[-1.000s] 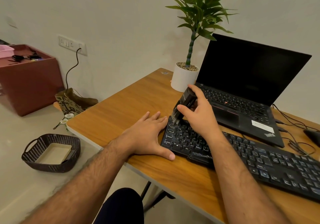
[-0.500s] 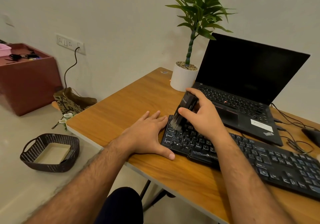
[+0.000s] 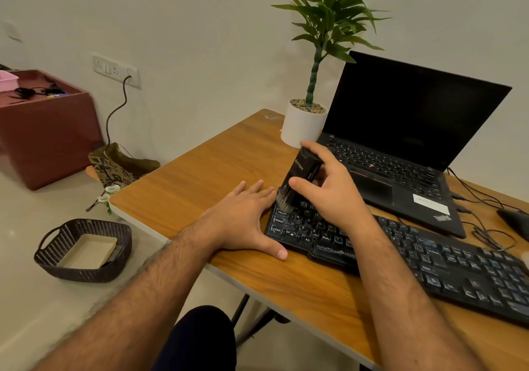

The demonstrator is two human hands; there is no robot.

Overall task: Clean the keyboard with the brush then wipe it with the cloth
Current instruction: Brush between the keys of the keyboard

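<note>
Since a moment ago the brush (image 3: 300, 178) has slid toward the keyboard's left edge, bristles now on the top-left keys. His right hand (image 3: 329, 190) grips its black body, thumb in front and fingers curled over the top. His left hand (image 3: 246, 219) stays flat on the wooden desk (image 3: 200, 176), fingers straight, thumb against the keyboard (image 3: 415, 256) corner. At two o'clock from the brush sits an open laptop (image 3: 400, 141); at twelve, a potted plant (image 3: 306, 124).
</note>
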